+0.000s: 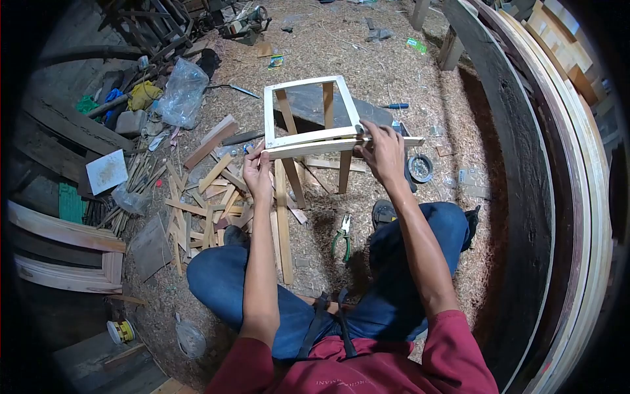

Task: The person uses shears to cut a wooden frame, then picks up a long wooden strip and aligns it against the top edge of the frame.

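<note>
A small wooden stool frame (pixel 270 111) with a square open top stands on the floor in front of me. Along its near edge lies a thin wooden strip (pixel 308 150), whose right end sticks out past the frame. My left hand (pixel 257 172) pinches the strip's left end at the frame's near left corner. At the near right corner my right hand (pixel 382 152) grips the strip, thumb below and fingers on top. A dark board (pixel 302 105) shows behind and through the frame.
Green-handled pliers (pixel 342 240) lie on the shavings between my legs. Wood offcuts (pixel 213 190) are piled at the left, near a clear plastic bag (pixel 184 92). A roll of tape or wire (pixel 420 169) lies right of the frame. Long boards (pixel 525 164) line the right side.
</note>
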A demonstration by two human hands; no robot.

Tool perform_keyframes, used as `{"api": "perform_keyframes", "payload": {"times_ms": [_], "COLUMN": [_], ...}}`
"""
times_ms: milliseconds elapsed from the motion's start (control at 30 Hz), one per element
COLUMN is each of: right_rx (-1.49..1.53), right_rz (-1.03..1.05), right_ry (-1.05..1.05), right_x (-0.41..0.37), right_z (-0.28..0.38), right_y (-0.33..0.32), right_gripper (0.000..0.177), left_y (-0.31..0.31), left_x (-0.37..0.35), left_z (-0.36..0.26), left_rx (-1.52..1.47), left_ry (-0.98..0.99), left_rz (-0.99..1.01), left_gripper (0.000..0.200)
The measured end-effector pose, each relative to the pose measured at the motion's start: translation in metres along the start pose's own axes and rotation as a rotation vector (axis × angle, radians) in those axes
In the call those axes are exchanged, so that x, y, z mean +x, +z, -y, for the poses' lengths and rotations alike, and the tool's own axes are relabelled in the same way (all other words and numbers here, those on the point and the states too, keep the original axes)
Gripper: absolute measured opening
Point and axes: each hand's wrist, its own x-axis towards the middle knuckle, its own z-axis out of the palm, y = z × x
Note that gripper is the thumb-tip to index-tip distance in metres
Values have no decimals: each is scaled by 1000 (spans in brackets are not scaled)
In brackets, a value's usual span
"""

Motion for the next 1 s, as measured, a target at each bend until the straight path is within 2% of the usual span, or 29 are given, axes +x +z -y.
{"api": "perform_keyframes", "payload": {"times_ms": [67,167,233,367,433,500,600,700,800,867,1000], "right_rx": [68,39,58,92,82,19,-27,-29,15,9,2], "right_rz": [80,53,65,89,83,5,-14,50,45,41,36], "right_ry": [109,102,118,146,134,33,-7,16,32,28,17], "right_x": [4,4,4,2,1,0,0,3,5,5,6], "right_z": [2,-2,1,9,5,3,3,4,4,4,2], "right_y": [4,13,6,-9,-8,-8,-8,-9,-6,-5,-1], "right_gripper": [58,56,55,52,50,45,37,34,33,34,35], "left_y": [-1,-1,1,-3,-3,-1,1,4,9,7,8], "left_x": [-1,-2,-2,-3,-5,-4,-4,-3,-2,-2,-3], "left_z": [-3,-3,-4,-6,-9,-10,-12,-10,-14,-14,-11], "left_rx": [-3,-9,48,114,196,213,235,204,218,185,147], "left_ry": [-23,-40,41,83,58,81,-1,47,107,32,32], "left_rz": [14,17,-63,-58,-26,-27,-45,-67,-137,-90,-99], "left_gripper": [23,25,25,22,23,26,27,29,30,31,28]}}
